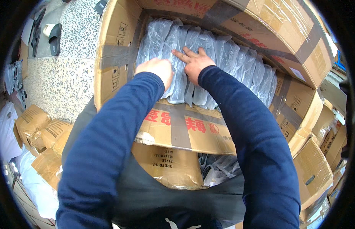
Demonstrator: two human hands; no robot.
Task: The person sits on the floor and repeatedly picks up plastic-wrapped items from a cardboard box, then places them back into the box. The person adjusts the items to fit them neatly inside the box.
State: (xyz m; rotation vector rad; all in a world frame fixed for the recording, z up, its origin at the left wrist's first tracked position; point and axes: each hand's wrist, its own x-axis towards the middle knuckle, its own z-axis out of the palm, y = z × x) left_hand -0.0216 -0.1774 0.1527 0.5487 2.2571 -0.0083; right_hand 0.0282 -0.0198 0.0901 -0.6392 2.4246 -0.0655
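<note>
Across the upper middle of the frame, plastic bags (pixel 233 57) sit rowed inside a cardboard box (pixel 113 32), probably best kept even by light pressure from the splayed right hand (pixel 197 64); whether the curled left hand (pixel 155 70) grips one, I cannot tell.

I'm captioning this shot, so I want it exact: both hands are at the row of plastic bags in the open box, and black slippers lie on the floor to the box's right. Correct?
One slip: the black slippers lie on the floor to the left of the box, as the head view shows.
</note>
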